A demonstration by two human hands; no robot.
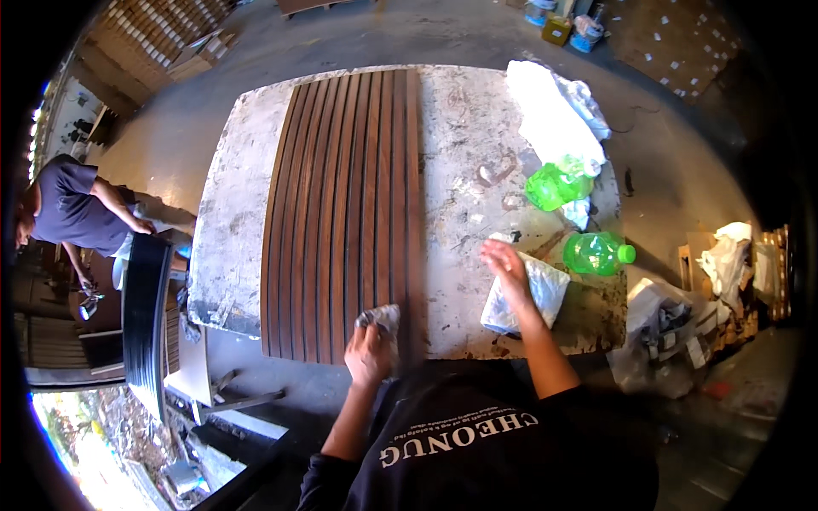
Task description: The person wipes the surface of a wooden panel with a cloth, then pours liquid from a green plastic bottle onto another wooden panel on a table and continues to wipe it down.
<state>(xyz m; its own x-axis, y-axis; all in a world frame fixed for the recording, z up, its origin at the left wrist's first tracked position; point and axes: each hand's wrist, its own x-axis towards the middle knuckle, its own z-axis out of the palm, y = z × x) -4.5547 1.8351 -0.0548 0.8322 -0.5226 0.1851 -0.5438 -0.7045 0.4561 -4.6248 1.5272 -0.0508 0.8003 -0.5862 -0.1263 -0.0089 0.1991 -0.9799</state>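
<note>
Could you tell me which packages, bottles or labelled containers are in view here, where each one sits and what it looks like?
Green plastic bottle: lying on its side at the table's right edge, green cap.
Second green bottle: farther back, beside white plastic sheeting.
Clear plastic packet: under the right hand.
Small containers: on the floor beyond the table, blue and yellow.

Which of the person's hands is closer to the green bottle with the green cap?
Right. The right hand rests on a white bag beside the green bottle, just left of it. The left hand is farther away, holding a grey rag on the slatted wooden panel.
</note>
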